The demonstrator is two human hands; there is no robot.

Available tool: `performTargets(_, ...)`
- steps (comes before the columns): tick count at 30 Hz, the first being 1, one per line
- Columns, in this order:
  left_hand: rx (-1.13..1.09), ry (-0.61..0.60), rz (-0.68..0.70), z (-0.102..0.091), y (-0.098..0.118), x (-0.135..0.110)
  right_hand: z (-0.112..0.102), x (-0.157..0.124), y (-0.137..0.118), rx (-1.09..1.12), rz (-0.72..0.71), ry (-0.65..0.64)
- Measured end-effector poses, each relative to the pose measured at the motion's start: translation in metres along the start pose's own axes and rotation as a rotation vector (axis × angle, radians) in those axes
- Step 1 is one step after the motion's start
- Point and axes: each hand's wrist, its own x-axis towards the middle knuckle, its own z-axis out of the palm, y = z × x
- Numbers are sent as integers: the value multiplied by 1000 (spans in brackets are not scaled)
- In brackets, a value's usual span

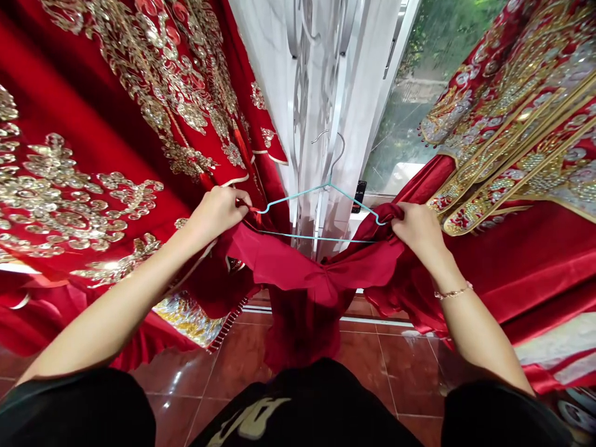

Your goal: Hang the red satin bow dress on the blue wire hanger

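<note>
A deep red dress (321,279) with a ruffled neckline hangs spread out in front of me. My left hand (221,214) is closed on its left shoulder, and my right hand (419,230) grips the bunched fabric at the other shoulder. Between the hands is a light blue wire hanger (307,189) with a silver hook, its notched ends close to my fingers and partly within the dress's shoulders. Whether the hook rests on anything, I cannot tell. The lower part of the dress drops toward my body.
On the left hang red garments (195,93) with gold sequin embroidery. More embroidered red clothing (512,143) hangs at the right. A shiny metal stand (298,124) rises behind the hanger, near a window (414,93) and a phone (358,197). The floor (363,354) has reddish tiles.
</note>
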Motion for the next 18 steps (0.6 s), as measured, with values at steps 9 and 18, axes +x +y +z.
performTargets(9, 42, -190, 161, -5, -1, 20, -7, -4, -10, -153, -149, -82)
performTargets(18, -227, -149, -159, 11, -43, 40, -18, 8, -5, 27, -110, -156)
